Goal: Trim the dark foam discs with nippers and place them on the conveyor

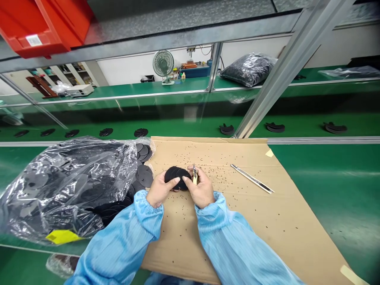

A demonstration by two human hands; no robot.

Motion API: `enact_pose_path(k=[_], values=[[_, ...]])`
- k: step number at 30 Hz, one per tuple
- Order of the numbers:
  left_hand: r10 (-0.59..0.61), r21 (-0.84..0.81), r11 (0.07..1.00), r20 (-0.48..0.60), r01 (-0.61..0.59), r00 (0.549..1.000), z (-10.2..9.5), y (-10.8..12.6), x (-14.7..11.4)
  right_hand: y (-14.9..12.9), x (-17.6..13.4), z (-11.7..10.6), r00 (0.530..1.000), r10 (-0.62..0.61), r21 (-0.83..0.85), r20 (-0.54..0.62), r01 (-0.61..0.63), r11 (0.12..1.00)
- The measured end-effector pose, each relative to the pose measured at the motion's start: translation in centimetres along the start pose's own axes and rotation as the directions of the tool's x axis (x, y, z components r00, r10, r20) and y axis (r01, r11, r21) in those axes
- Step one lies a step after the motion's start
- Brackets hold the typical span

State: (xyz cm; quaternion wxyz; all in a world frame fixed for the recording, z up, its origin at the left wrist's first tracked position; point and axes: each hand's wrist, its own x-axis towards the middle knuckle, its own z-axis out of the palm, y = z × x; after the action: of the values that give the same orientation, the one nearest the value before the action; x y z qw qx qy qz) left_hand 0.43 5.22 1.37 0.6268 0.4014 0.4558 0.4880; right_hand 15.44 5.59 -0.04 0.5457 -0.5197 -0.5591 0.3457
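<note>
The left hand [159, 189] and right hand [203, 190] are clamping a fanned stack of round black discs [175, 173] between them, above the flat tan cardboard sheet [255, 241]. The right hand is also holding a small yellow-handled metal tool [195, 179]. A slim, silver, pen-shaped implement [252, 179] is lying to the right.

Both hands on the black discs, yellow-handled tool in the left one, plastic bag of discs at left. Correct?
No: the head view shows the yellow-handled tool in the right hand, not the left hand. Both hands are on the black discs, and the plastic bag of discs is at left.
</note>
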Motion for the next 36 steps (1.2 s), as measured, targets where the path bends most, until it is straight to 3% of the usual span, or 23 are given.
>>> enact_pose_path(k=[6,10,15,21,26,30,36], values=[[0.008,-0.021,1.000,0.087,-0.006,0.996,0.13,-0.07,-0.13,-0.39,-0.08,0.00,0.997,-0.076,-0.054,0.015,0.076,0.996],[0.018,0.017,1.000,0.033,-0.018,0.999,0.03,-0.31,0.02,-0.53,-0.16,0.06,0.993,-0.118,-0.055,0.012,0.119,0.991],[0.025,0.039,0.999,-0.040,-0.024,0.999,-0.13,-0.47,0.18,-0.52,-0.17,0.02,0.995,-0.097,-0.052,-0.006,0.097,0.994],[0.037,-0.033,0.999,0.040,-0.036,0.999,0.13,-0.10,0.05,-0.65,-0.04,-0.08,0.994,-0.104,-0.067,0.021,0.105,0.992],[0.033,-0.039,0.999,0.016,-0.032,0.999,0.11,-0.11,0.05,-0.61,-0.05,0.04,0.994,-0.107,-0.069,0.018,0.108,0.992],[0.034,-0.047,0.998,-0.010,-0.035,0.999,0.04,-0.30,0.12,-0.56,-0.11,0.07,0.998,-0.064,-0.053,-0.001,0.064,0.997],[0.025,-0.098,0.995,0.057,-0.019,0.998,0.16,-0.28,0.03,-0.64,-0.38,0.21,0.999,-0.002,0.019,-0.043,0.003,1.000]])
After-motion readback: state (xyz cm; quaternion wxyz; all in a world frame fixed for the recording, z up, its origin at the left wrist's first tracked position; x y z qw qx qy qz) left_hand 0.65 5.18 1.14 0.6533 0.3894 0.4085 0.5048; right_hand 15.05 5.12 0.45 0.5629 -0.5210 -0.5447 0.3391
